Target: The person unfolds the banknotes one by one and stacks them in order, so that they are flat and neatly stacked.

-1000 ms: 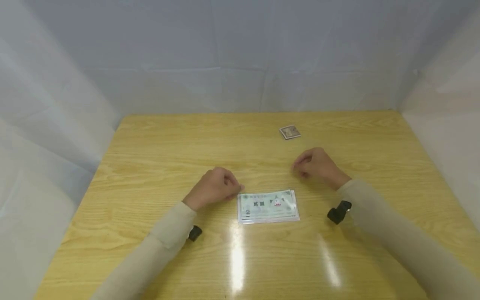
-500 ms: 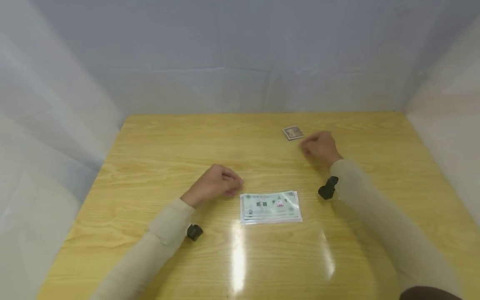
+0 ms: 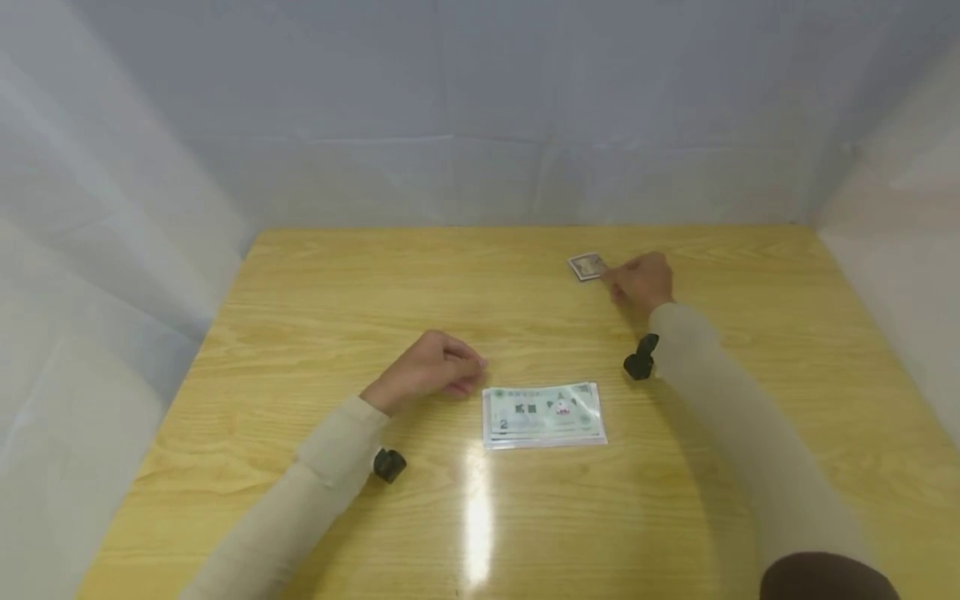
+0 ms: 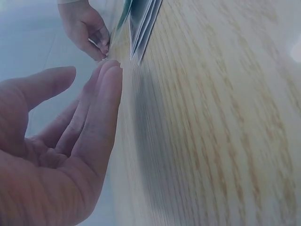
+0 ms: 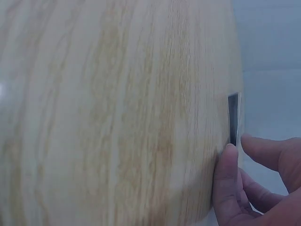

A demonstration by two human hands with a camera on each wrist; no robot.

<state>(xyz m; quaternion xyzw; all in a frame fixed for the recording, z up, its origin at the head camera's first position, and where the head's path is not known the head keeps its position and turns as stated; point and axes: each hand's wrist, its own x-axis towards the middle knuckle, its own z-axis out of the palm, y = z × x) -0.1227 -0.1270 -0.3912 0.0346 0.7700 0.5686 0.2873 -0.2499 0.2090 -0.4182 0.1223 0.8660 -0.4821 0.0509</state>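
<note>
A small folded note (image 3: 587, 267) with a brownish print and pale border lies toward the back right of the table. My right hand (image 3: 641, 282) has its thumb and a finger at the note's right corner. From the right wrist view, the folded note (image 5: 233, 117) stands slightly parted at its fold, its near end pinched between thumb and fingertip. My left hand (image 3: 429, 367) is idle, fingers loosely bent and holding nothing, just off the upper left corner of a stack of greenish banknotes (image 3: 545, 417). In the left wrist view that stack (image 4: 145, 26) shows several layered edges.
The wooden table (image 3: 360, 292) carries both hands and the notes. Pale sheeting (image 3: 480, 108) hangs behind the table's back edge and along both sides. Small black cameras (image 3: 388, 465) are strapped to the wrists. A bright reflection lies on the near tabletop.
My right hand has moved away from me, from beside the banknote stack up to the folded note, and its fingers now meet the note's corner. The left hand has stayed almost still.
</note>
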